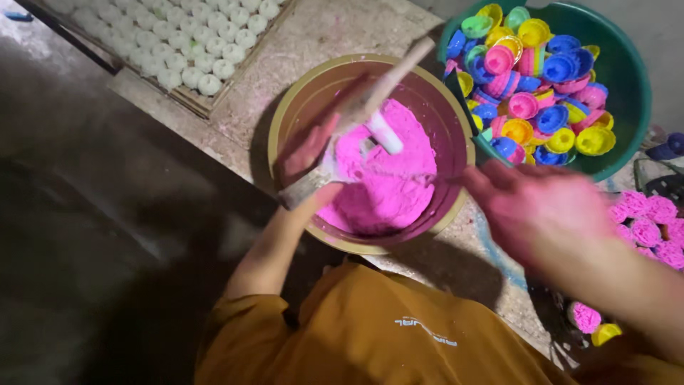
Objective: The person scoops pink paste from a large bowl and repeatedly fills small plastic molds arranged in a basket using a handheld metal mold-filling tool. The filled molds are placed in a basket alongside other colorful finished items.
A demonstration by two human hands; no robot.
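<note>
A wide bowl (pixel 285 107) with a yellowish rim holds a heap of pink powder (pixel 392 185). My left hand (pixel 310 146), stained pink, is over the bowl's left side and grips a wooden-handled tool (pixel 399 68) that slants across the bowl, its flat end low at the near left rim. A small white piece (pixel 385 132) lies against the powder under the handle. My right hand (pixel 541 210) is blurred, hovering palm down just right of the bowl's rim, fingers pointing at the bowl, with nothing seen in it.
A green tub (pixel 627 78) at the back right is full of small coloured plastic moulds. Pink moulded pieces (pixel 645 224) lie at the right edge. A tray of white balls (pixel 192 50) sits at the back left. A pink piece (pixel 584 317) and a yellow mould (pixel 605 332) lie near me.
</note>
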